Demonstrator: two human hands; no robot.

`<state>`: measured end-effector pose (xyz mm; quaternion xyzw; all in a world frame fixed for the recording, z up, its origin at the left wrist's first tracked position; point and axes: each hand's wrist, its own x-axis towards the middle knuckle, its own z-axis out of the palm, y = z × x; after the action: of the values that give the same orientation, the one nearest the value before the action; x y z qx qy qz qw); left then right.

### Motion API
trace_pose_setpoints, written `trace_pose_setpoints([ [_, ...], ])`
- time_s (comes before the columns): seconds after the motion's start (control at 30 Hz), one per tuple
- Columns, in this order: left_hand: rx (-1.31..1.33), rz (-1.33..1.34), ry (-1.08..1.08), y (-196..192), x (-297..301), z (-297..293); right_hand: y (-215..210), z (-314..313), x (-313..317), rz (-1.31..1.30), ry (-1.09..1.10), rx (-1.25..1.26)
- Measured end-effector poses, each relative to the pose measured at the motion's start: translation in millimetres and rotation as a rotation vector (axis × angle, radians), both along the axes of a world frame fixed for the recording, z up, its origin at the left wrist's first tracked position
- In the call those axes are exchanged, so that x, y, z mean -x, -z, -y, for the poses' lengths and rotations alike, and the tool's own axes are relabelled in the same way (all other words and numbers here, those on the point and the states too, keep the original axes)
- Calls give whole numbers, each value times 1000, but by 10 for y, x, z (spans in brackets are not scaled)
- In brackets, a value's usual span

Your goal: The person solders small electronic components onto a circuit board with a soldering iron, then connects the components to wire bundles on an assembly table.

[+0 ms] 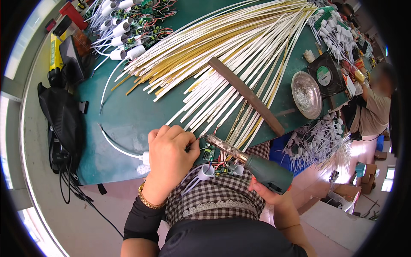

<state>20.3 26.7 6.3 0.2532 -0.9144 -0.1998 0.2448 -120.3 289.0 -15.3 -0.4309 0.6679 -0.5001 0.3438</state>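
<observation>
My right hand (pixel 270 193) grips the dark green handle of a soldering iron (pixel 233 150). The iron's long, stained metal barrel points left, and its tip is close to my left fingertips. My left hand (pixel 171 150) is closed in a pinch at the table's front edge, on what looks like a thin wire (pixel 198 139); the fingers hide most of it. Just right of my left thumb is a small green circuit board (pixel 208 152) with red wires. Below it, a white plastic cap (pixel 206 171) and more boards rest over the checked apron (pixel 222 192) on my lap.
Long white and yellow strips (pixel 201 51) fan across the green table (pixel 120 115), under a brown bar (pixel 246 92). A metal dish (pixel 306 95) and black fan (pixel 327 75) stand right. White cables (pixel 317 141) heap beyond the edge. A black bag (pixel 62 124) lies left; a person (pixel 372 107) sits far right.
</observation>
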Motion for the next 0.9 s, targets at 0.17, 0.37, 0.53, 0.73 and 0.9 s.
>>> trace_pose_setpoints([
  [0.17, 24, 18, 1, -8, 6, 1, -118, 58, 37, -64, 22, -18],
  [0.37, -6, 24, 20, -14, 6, 45, -11, -10, 66, -55, 31, 64],
  [0.53, -55, 51, 29, -20, 6, 72, -38, 29, -75, 56, 236, 105],
  [0.73, -75, 74, 35, -42, 3, 96, -2, -5, -122, 22, 235, 56],
  [0.9, -105, 64, 60, -29, 17, 114, -17, 58, -132, 87, 220, 121],
])
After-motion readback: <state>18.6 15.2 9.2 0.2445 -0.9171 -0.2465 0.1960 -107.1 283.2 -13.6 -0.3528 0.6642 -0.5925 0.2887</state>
